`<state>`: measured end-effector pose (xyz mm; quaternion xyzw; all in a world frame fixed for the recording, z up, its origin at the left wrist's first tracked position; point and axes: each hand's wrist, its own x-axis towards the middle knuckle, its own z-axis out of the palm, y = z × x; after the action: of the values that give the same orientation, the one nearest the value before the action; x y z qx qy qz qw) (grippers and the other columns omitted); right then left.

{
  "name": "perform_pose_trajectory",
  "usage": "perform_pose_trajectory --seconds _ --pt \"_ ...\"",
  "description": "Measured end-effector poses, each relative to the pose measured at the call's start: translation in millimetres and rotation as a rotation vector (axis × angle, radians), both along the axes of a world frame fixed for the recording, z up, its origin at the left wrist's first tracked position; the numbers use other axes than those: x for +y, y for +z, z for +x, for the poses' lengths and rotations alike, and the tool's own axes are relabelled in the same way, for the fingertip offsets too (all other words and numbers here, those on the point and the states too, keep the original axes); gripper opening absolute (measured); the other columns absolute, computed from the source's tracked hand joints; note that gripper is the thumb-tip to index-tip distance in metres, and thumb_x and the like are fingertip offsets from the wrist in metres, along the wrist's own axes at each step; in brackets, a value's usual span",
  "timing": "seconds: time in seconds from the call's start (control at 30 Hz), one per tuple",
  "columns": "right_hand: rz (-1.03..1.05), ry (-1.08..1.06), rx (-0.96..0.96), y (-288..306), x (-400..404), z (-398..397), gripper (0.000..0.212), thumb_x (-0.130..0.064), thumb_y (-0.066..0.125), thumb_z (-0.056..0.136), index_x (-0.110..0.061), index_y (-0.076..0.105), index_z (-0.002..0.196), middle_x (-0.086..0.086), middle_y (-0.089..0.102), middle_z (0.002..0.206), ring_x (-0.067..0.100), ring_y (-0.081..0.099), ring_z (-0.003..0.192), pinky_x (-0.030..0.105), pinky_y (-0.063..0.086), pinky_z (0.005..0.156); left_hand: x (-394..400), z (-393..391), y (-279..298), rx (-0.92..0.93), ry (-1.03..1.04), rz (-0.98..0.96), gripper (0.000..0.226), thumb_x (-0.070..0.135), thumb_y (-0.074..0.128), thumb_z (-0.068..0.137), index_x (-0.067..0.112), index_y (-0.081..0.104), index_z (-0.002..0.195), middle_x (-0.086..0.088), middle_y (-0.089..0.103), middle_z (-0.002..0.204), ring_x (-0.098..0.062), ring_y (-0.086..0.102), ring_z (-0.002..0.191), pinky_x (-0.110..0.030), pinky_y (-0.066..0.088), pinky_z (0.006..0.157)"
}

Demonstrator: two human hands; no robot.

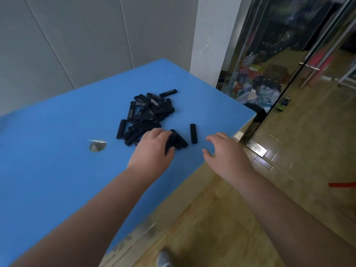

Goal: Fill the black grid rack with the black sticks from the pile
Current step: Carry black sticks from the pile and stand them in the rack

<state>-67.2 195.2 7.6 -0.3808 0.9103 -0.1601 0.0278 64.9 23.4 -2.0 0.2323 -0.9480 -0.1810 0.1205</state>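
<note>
A pile of black sticks (148, 112) lies on the blue table (57, 151), some with white lettering. My left hand (152, 149) is at the pile's near edge and grips a black stick (170, 142) between thumb and fingers. Two more sticks lean against that hand. One single stick (193, 133) lies apart to the right of the pile. My right hand (225, 151) hovers near the table's right edge with fingers loosely curled and holds nothing. No black grid rack is in view.
A round metal-lined hole (97, 146) sits in the tabletop left of the pile. Grey wall panels stand behind the table. A glass door (289, 83) and wooden floor (250, 228) lie to the right, close to the table's edge.
</note>
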Motion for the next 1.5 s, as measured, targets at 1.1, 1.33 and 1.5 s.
perform_pose_trajectory --seconds 1.1,1.33,1.5 --pt "-0.207 0.184 -0.816 -26.4 -84.0 -134.4 0.021 -0.012 0.061 0.088 -0.023 0.07 0.103 -0.008 0.072 0.089 0.015 0.066 0.078 0.029 0.048 0.067 4.8 -88.9 -11.3 -0.312 0.353 -0.05 0.026 0.035 0.055 0.092 0.022 0.064 0.112 0.004 0.059 0.105 -0.018 0.051 0.105 -0.033 0.049 0.084" --pt "-0.233 0.194 -1.007 -12.8 -75.9 -143.6 0.016 -0.012 0.062 0.087 -0.022 0.073 0.093 0.004 0.068 0.075 0.013 0.061 0.072 0.031 0.049 0.076 3.3 -102.0 -0.8 -0.135 0.465 -0.016 0.017 0.027 0.054 0.089 0.021 0.07 0.092 0.006 0.061 0.084 -0.016 0.053 0.087 -0.027 0.043 0.068" --pt "-0.245 0.193 -1.037 -8.1 -70.1 -153.4 0.015 -0.012 0.061 0.088 -0.02 0.073 0.093 0.001 0.068 0.075 0.014 0.061 0.074 0.03 0.049 0.078 4.1 -111.9 11.6 -0.01 0.614 0.272 0.025 0.026 0.056 0.091 0.026 0.069 0.112 0.016 0.062 0.083 -0.004 0.058 0.064 -0.023 0.048 0.06"
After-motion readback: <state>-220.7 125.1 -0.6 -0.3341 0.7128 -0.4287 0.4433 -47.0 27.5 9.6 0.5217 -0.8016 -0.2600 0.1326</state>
